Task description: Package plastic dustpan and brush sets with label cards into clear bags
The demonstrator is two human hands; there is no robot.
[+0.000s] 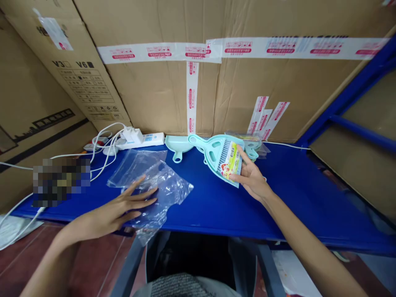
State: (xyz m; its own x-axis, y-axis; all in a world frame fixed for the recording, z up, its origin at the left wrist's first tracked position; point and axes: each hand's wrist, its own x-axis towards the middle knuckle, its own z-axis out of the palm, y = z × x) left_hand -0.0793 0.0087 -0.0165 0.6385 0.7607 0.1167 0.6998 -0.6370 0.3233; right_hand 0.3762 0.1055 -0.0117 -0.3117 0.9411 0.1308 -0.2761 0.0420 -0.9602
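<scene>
While the left hand (123, 206) rests, fingers spread, on the clear plastic bag (171, 183), the right hand (252, 177) grips the mint-green dustpan-and-brush set (218, 153) over the blue tabletop (198, 212); pinching brush (225, 156) and pan (206, 146) together should stop them separating

Black print on the tall brown cardboard box (83, 53) at left reads "V3" beside an open square and "V6" beside a filled one; its smaller lines are illegible. Characters on the yellow-and-white label (232, 159) of the mint-green plastic dustpan-and-brush set (225, 154), and pink print on the long white tape (176, 50), stay too small.
</scene>
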